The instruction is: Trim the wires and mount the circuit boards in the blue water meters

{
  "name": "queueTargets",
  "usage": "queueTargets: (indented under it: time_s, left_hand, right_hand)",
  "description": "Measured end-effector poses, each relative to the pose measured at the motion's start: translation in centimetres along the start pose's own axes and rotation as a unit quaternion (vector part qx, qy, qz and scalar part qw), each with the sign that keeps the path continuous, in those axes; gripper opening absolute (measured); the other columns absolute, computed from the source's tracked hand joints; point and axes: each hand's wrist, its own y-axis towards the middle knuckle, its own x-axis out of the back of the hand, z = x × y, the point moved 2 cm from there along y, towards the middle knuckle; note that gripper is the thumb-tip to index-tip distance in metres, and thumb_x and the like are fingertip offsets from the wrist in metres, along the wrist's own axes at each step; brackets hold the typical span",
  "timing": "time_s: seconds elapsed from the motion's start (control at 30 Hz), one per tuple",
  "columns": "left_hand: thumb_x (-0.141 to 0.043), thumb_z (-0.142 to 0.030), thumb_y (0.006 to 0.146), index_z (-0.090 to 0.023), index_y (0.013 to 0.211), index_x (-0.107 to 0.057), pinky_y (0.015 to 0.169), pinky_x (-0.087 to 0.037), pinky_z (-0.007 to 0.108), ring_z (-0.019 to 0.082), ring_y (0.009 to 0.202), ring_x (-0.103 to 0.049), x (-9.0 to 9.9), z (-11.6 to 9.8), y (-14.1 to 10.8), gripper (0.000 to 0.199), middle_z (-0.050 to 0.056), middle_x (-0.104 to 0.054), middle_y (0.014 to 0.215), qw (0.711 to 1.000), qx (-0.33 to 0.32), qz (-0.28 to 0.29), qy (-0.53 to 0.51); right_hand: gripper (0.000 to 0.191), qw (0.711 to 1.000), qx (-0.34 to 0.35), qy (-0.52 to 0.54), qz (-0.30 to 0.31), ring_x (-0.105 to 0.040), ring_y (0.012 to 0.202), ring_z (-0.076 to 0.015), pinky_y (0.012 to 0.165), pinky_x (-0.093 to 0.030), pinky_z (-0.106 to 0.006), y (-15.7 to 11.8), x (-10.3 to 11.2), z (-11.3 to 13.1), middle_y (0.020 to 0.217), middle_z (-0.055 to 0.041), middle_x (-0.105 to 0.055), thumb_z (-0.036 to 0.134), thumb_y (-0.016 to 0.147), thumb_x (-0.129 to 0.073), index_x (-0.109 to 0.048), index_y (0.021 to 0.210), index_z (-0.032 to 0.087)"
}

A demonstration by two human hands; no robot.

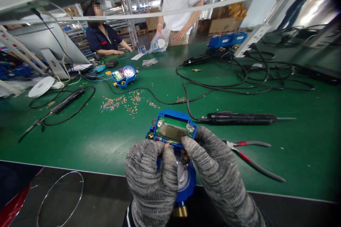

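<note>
A blue water meter (188, 182) with a brass fitting sits at the front edge of the bench, its round dial partly covered by my fingers. Its display unit (170, 131) is open, showing a green circuit board, an LCD and coloured wires. My left hand (153, 181), in a grey knitted glove, pinches at the lower left side of the unit near the wires. Also gloved, my right hand (215, 163) grips the unit's right side with the thumb by the LCD. What the left fingertips press on is partly hidden.
Electric screwdrivers (241, 117) with cables, red-handled pliers (253, 156) and scattered small screws (114, 103) lie on the green bench (87, 145). Another opened meter (124, 76) stands further back. Two people (181, 7) are across the bench, one handling a bagged meter.
</note>
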Motion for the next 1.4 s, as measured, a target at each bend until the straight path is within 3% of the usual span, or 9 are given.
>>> queueTargets:
  time_s: [0.47,0.73,0.87,1.0,1.13,1.27,1.4]
  left_hand:
    - [-0.059,-0.024,0.089,-0.019,0.084,-0.065,0.067,-0.055,0.040,0.024,0.073,-0.067,-0.1,0.2,-0.5,0.009,0.006,-0.070,0.079,0.995,0.077,0.032,-0.059]
    - [-0.060,-0.027,0.089,-0.021,0.077,-0.066,0.068,-0.054,0.037,0.021,0.070,-0.065,-0.2,0.5,-0.7,0.014,0.003,-0.069,0.075,0.974,0.164,0.073,-0.137]
    - [-0.062,-0.032,0.087,-0.020,0.075,-0.066,0.068,-0.054,0.036,0.021,0.070,-0.066,-0.3,0.6,-0.7,0.018,0.004,-0.070,0.075,0.954,0.220,0.092,-0.181]
    - [-0.061,-0.036,0.088,-0.019,0.079,-0.068,0.070,-0.056,0.036,0.021,0.072,-0.068,-0.7,0.8,-0.6,0.021,0.005,-0.071,0.078,0.910,0.287,0.134,-0.268]
    - [-0.062,-0.037,0.088,-0.019,0.074,-0.066,0.072,-0.055,0.034,0.021,0.073,-0.068,-1.0,1.0,-0.2,0.023,0.004,-0.069,0.074,0.885,0.310,0.182,-0.297]
    - [-0.065,-0.034,0.087,-0.020,0.074,-0.069,0.070,-0.055,0.031,0.018,0.071,-0.068,-1.1,1.4,0.0,0.019,0.001,-0.070,0.071,0.888,0.298,0.187,-0.296]
    - [-0.066,-0.031,0.085,-0.019,0.070,-0.069,0.065,-0.054,0.032,0.018,0.065,-0.066,-1.5,1.9,-0.3,0.019,0.002,-0.070,0.068,0.922,0.250,0.163,-0.246]
  right_hand:
    - [0.007,0.997,0.008,0.070,0.017,-0.071,0.067,-0.0122,0.061,-0.058,-0.020,0.0,-0.2,0.6,0.082,0.0056,-0.077,0.023,0.086,-0.063,-0.066,0.083,0.028]
    - [0.010,0.998,0.015,0.063,0.000,-0.071,0.071,-0.0109,0.063,-0.057,-0.017,-0.3,-0.3,0.6,0.082,0.0078,-0.076,0.021,0.086,-0.064,-0.068,0.087,0.030]
    - [0.009,0.999,0.032,0.036,-0.013,-0.071,0.070,-0.0107,0.061,-0.056,-0.016,-0.5,-0.4,0.7,0.082,0.0074,-0.076,0.022,0.084,-0.066,-0.068,0.088,0.030]
    - [0.006,0.999,0.037,-0.003,-0.033,-0.072,0.071,-0.0126,0.061,-0.057,-0.017,-0.7,-0.5,0.6,0.080,0.0050,-0.076,0.023,0.082,-0.068,-0.069,0.087,0.027]
    - [0.008,0.999,0.016,0.048,-0.015,-0.073,0.073,-0.0148,0.063,-0.059,-0.021,-0.4,-0.3,0.2,0.086,0.0035,-0.078,0.024,0.085,-0.065,-0.070,0.091,0.028]
    - [0.011,0.994,-0.037,0.095,0.045,-0.073,0.080,-0.0190,0.074,-0.060,-0.029,0.1,0.1,-0.4,0.092,-0.0005,-0.077,0.030,0.088,-0.064,-0.072,0.095,0.026]
    - [0.017,0.984,-0.088,0.136,0.072,-0.072,0.091,-0.0229,0.087,-0.058,-0.037,0.3,0.3,-0.7,0.103,-0.0040,-0.076,0.034,0.089,-0.067,-0.072,0.100,0.024]
